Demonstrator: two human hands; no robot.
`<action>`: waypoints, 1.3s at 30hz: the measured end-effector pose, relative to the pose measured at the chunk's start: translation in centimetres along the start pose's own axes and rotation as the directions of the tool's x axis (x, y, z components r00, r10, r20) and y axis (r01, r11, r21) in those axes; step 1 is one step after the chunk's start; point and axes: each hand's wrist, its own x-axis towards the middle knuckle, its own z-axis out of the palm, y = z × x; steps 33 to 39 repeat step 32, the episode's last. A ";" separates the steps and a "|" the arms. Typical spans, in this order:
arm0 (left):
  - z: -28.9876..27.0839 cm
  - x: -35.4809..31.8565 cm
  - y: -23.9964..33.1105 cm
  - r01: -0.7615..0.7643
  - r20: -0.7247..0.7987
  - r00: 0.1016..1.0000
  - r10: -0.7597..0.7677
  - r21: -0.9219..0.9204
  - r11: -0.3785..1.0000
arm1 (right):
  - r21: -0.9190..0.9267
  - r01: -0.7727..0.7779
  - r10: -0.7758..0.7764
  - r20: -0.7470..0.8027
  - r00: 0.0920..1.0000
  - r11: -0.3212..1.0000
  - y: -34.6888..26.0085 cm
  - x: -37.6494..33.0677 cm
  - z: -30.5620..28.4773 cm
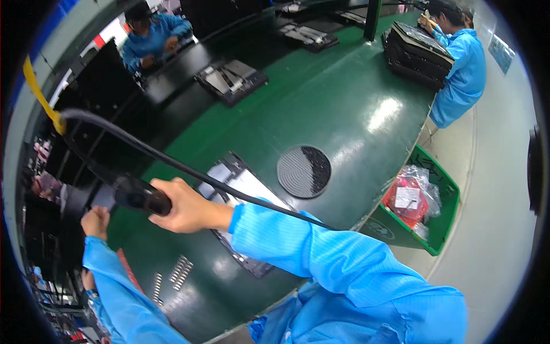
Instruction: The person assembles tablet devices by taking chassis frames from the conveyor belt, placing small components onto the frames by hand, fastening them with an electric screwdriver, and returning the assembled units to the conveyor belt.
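Note:
My right hand (186,206) is wrapped around a black electric screwdriver (140,195), held above the left part of the green table. My left hand (96,222) has its fingers curled together just left of the screwdriver; what they pinch, if anything, is too small to tell. Under my right forearm lies a flat electronic device (260,186) with a black frame and white and silver parts, partly hidden by the sleeve. To its right rests a round grey grooved tray (293,172), its right side covered with small black pieces.
A black cable (172,163) crosses above the table from a yellow hook (59,123). Strips of small parts (180,272) lie near my left sleeve. Stacked devices (418,54) stand far right. A green bin (450,221) holds plastic bags. Co-workers in blue (467,63) sit around.

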 end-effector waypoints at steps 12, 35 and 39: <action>12.0 -16.5 -0.2 -0.599 0.384 0.760 0.524 0.727 0.337 | -0.120 -0.101 0.097 -0.037 0.995 0.988 0.2 -0.2 -0.3; 21.6 -45.2 -9.2 -0.960 0.862 0.242 0.445 0.144 0.242 | 0.376 -0.200 0.189 0.066 0.980 0.905 -7.6 -1.7 -7.1; 21.6 -45.2 -9.2 -0.960 0.862 0.242 0.445 0.144 0.242 | 0.376 -0.200 0.189 0.066 0.980 0.905 -7.6 -1.7 -7.1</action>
